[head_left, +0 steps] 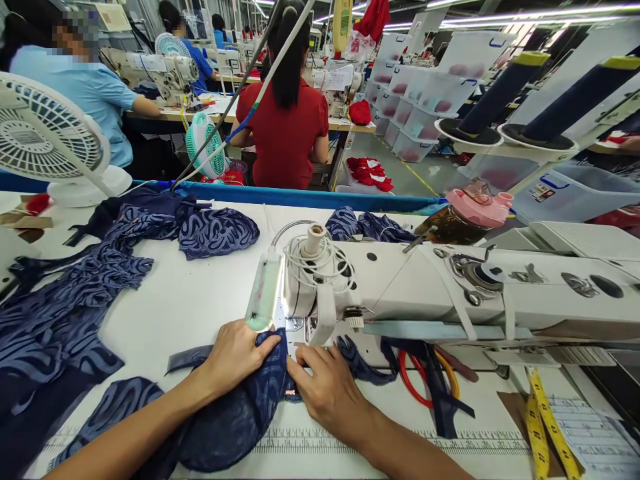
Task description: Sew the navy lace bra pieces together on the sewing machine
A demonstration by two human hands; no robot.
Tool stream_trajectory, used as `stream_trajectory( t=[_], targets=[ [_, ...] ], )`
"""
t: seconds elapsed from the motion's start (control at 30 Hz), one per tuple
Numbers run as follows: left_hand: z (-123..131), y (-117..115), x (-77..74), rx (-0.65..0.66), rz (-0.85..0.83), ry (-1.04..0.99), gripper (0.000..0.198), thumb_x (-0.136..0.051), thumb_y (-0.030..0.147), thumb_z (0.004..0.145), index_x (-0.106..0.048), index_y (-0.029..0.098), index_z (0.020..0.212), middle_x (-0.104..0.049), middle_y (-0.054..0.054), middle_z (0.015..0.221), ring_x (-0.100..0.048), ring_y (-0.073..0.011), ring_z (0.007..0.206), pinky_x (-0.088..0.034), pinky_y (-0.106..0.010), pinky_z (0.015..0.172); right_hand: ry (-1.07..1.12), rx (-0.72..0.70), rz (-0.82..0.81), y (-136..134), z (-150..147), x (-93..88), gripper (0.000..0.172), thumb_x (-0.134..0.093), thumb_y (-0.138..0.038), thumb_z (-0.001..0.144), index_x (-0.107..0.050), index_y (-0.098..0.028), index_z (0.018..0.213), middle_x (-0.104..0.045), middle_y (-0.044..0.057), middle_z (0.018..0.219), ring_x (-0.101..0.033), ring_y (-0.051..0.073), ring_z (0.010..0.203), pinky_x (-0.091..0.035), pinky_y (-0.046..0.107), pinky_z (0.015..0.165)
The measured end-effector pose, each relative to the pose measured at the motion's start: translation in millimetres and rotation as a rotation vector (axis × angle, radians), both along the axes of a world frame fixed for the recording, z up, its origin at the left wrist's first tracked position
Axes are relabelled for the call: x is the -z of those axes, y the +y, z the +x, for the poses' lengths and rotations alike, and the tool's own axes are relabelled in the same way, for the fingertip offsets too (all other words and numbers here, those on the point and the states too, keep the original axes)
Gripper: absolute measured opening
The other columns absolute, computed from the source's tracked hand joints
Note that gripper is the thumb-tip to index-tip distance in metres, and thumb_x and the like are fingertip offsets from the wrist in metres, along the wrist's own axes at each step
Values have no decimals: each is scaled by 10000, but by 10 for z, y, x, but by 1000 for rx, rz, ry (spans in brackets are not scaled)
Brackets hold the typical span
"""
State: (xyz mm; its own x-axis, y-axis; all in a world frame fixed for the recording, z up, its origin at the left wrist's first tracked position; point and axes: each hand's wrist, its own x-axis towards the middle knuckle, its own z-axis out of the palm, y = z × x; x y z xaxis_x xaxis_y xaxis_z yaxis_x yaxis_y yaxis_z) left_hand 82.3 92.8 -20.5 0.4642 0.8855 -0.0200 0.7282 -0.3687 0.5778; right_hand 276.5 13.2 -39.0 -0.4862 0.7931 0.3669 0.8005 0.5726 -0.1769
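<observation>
A navy bra with a patterned cup lies on the sewing machine bed, its upper edge just in front of the presser foot. My left hand is closed on the cup's top edge, thumb and fingers pinching the cloth left of the needle area. At the cup's right edge, my right hand has its fingers curled in on the fabric, close to the presser foot. The sewing machine head stands directly beyond both hands. A small lit lamp hangs beside it, above my left hand.
Patterned navy pieces pile up at left. A white fan and a pink-lidded bottle stand behind. A yellow tape measure and red ring lie at right. Thread cones rise above. Co-workers sit ahead.
</observation>
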Motion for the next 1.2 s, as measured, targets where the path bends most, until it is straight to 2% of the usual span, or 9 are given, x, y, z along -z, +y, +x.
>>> stream_trajectory(
  t=[0.23, 0.43, 0.53, 0.63, 0.73, 0.83, 0.9, 1.0, 1.2],
  targets=[
    [45, 82, -126, -12, -175, 69, 153, -568, 302, 851, -703, 230, 846, -734, -33, 866, -692, -225, 854, -490, -271, 745, 64, -15, -48, 1, 33, 20, 223, -449, -55, 888, -627, -161, 970, -567, 39, 822, -468, 172, 728, -301, 332, 726],
    [15, 168, -55, 28, -176, 71, 162, -579, 329, 858, -699, 239, 920, -720, -34, 894, -678, -237, 898, -486, -284, 782, 107, 101, -50, 119, 67, -18, 418, -424, -74, 915, -592, -223, 1267, -608, 62, 865, -537, 213, 824, -365, 361, 813],
    [16, 85, -39, 53, -21, 144, 196, -545, 287, 888, -683, 232, 1016, -714, -53, 968, -659, -243, 949, -489, -306, 802, 25, 103, -89, 157, 41, -39, 490, -466, -70, 884, -550, -248, 1333, -634, 74, 924, -555, 238, 895, -367, 384, 840],
    [38, -174, -22, 138, 309, 219, 279, -482, 181, 919, -645, 202, 1144, -701, -96, 1095, -613, -271, 1069, -459, -388, 901, -37, 123, -93, 149, 9, -36, 510, -500, -56, 844, -554, -211, 1327, -648, 88, 936, -555, 247, 867, -360, 403, 842],
    [27, -457, 63, 200, 566, 202, 341, -487, 236, 949, -589, 153, 1263, -677, -113, 1215, -574, -286, 1144, -299, -493, 1088, -56, 135, -83, 120, -4, -15, 521, -501, -49, 830, -554, -194, 1327, -652, 95, 926, -554, 248, 839, -355, 405, 834],
    [-44, -542, 164, 202, 611, 174, 390, -498, 352, 960, -575, 178, 1301, -660, -84, 1278, -570, -291, 1144, -112, -581, 1157, -54, 142, -59, 110, 0, 8, 562, -505, -50, 831, -527, -217, 1367, -648, 90, 888, -553, 250, 837, -350, 410, 840],
    [-90, -477, 191, 233, 585, 179, 378, -486, 361, 967, -573, 224, 1308, -629, -63, 1332, -562, -307, 1154, -57, -667, 1134, -61, 157, -59, 122, 7, 19, 574, -513, -53, 832, -519, -220, 1380, -650, 90, 878, -553, 252, 853, -348, 415, 851],
    [-110, -327, 167, 301, 559, 191, 376, -495, 334, 964, -565, 243, 1322, -601, -72, 1368, -540, -347, 1186, -123, -745, 1081, -62, 189, -54, 147, 28, 31, 531, -504, -70, 853, -534, -190, 1369, -655, 104, 903, -555, 251, 874, -355, 423, 860],
    [-64, -211, 129, 339, 540, 144, 343, -542, 290, 940, -613, 233, 1271, -651, -94, 1291, -556, -348, 1177, -316, -707, 1035, 28, 220, 53, 121, 100, 68, 347, -478, -63, 888, -675, -166, 1155, -622, 93, 849, -546, 241, 892, -393, 396, 840]
  ],
)
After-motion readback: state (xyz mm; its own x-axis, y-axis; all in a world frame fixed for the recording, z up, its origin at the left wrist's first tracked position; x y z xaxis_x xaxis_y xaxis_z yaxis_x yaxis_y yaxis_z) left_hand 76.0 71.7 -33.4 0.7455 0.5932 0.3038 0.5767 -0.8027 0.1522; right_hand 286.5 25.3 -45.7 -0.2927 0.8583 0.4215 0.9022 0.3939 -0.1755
